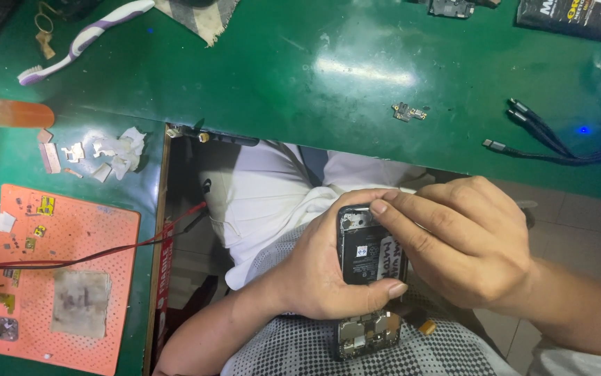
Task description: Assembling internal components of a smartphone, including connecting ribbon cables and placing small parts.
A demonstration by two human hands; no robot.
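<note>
**Two hands around an open phone**

The phone (368,259) is a flat black slab with its back cover off. Its inside looks dark and shiny, with a smooth black battery in the middle and small grey metal parts at the lower end. A little orange tab (426,326) sticks out by its lower corner. The phone is held low over the person's lap, below the edge of the green table (314,76).

The left hand (314,271) is curled shut around the phone's left side, with the thumb pressed across the front. The right hand (464,240) is closed over the phone's right side, and its fingertips (378,207) touch the top edge.

The table top is smooth and glossy. On it lies a tiny gold and grey circuit piece (409,111), well apart from the hands. To the right lie black braided cables (544,139) with metal tips. To the left sits a soft orange mat (64,278) full of small dots, with a red wire (105,254) across it. A white and purple toothbrush (81,38) lies far up the table.
</note>
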